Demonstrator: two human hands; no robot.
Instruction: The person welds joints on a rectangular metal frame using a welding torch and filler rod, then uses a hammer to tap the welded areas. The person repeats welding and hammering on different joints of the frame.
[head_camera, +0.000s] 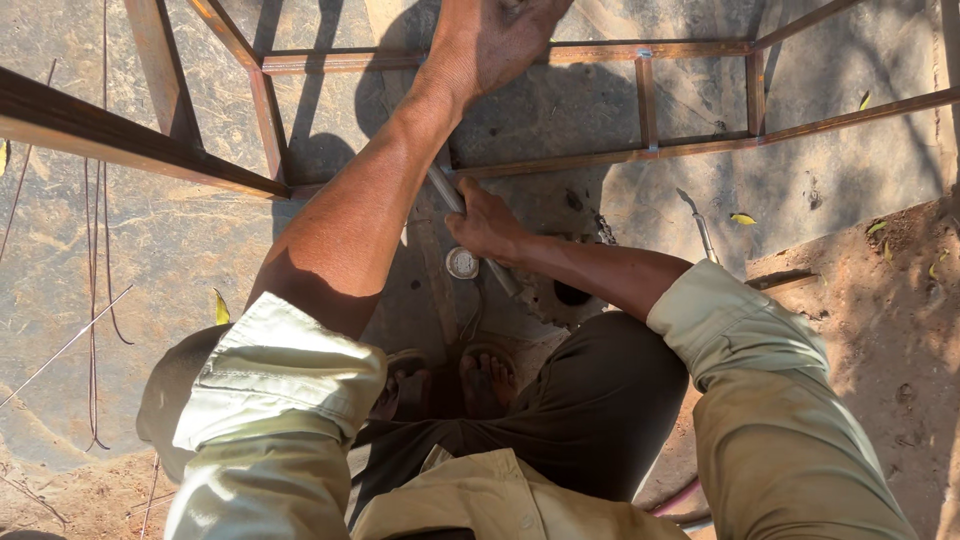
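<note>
The right hand (487, 225) has its fingers wrapped tight around a grey metal rod (470, 225), which runs slantwise from the far left, by the frame's lower bar, down to the near right, just beside a small round white cap (462, 263) on the ground. The rod looks plain, dull and slim, mostly hidden by the left forearm. The left hand (500, 40) rests on the far top bar of the rusty brown steel frame (650, 100), fingers curled over it; how firmly, I cannot tell.

Sunlit concrete floor (180, 240), red dirt (900, 300) at edge.
</note>
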